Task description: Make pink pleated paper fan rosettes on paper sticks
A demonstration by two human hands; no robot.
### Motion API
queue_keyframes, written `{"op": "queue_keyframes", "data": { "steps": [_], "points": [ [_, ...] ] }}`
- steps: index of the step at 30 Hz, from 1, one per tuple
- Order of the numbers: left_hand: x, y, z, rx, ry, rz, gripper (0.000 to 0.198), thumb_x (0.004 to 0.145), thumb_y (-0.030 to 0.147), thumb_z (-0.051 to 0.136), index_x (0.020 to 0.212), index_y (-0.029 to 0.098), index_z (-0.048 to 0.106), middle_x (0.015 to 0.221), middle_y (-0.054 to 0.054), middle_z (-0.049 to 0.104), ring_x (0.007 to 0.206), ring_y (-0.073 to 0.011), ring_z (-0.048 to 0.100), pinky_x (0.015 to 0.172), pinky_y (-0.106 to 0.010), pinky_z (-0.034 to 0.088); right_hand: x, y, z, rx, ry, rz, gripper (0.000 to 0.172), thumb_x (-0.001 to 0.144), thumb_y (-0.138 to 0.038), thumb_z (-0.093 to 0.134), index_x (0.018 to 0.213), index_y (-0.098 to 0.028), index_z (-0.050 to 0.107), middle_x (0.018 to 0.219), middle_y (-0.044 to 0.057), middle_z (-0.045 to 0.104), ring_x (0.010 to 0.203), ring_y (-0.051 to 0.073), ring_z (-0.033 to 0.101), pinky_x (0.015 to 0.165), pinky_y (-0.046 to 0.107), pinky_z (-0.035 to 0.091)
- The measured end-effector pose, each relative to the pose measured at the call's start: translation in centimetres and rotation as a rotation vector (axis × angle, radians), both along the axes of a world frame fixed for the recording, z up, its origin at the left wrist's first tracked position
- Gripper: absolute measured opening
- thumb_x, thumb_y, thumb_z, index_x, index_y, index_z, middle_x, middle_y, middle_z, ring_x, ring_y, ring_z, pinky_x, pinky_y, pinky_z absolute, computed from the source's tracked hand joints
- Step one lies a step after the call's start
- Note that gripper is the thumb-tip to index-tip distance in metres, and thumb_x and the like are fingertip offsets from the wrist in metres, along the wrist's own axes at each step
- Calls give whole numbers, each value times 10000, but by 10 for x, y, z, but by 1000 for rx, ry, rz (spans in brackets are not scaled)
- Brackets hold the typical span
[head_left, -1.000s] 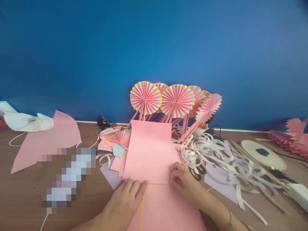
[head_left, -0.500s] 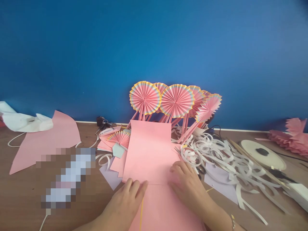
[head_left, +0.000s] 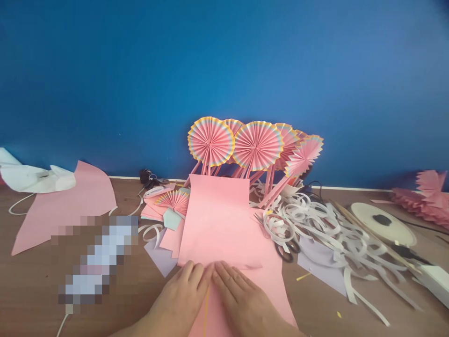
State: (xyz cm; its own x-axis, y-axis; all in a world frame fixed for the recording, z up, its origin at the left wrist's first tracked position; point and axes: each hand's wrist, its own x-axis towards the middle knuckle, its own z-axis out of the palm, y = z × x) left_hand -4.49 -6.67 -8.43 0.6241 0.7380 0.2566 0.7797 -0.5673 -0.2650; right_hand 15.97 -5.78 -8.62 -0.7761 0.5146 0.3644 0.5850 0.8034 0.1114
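Note:
A pink paper sheet (head_left: pixel 216 220) lies in front of me, folded up at a crease near my fingers. Its upper part rises toward the paper rosettes, and a yellow line runs down the part nearer me. My left hand (head_left: pixel 184 290) holds the sheet down at the left end of the crease, fingers bent and closed on its edge. Stretched out flat, the fingers of my right hand (head_left: pixel 243 299) rest on the paper just below the fold, their tips against my left thumb. Neither palm can be seen.
Pink pleated rosettes (head_left: pixel 258 146) on paper sticks lean at the blue wall (head_left: pixel 140 84). Curled white paper strips (head_left: pixel 326 229) and scissors (head_left: pixel 286 250) lie right, with a cream disc (head_left: pixel 365 217) beyond. Left are pink paper (head_left: pixel 80 192), a small fan (head_left: pixel 174 202) and a blurred-out object (head_left: pixel 105 262).
My right hand has moved left and nearer me, from the sheet's right side to beside my left thumb, uncovering the scissor handles. My left hand has stayed nearly still.

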Motion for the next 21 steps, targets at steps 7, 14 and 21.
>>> {"op": "queue_keyframes", "data": {
  "steps": [7,14,21],
  "points": [
    [0,-2,-8,57,17,20,552,649,154,602,1198,109,583,871,-67,554,834,-218,462,769,-352,408,7,-9,-9,114,0,-191,387,870,-291,490,1166,-73,611,1207,138,649,1097,245,612,855,316,521],
    [-1,-10,-3,85,23,143,394,772,203,591,1149,91,628,814,-71,550,790,-211,490,702,-338,444,24,-19,-22,195,-96,-360,422,832,-301,491,1152,-42,582,1127,218,668,1010,327,635,810,442,505],
    [-7,-6,7,22,-12,180,235,759,89,573,962,129,683,713,-39,539,694,-195,517,549,-297,422,23,-2,0,133,-122,-414,309,624,36,492,865,-128,593,801,152,696,635,233,628,555,338,433]
  ]
}}
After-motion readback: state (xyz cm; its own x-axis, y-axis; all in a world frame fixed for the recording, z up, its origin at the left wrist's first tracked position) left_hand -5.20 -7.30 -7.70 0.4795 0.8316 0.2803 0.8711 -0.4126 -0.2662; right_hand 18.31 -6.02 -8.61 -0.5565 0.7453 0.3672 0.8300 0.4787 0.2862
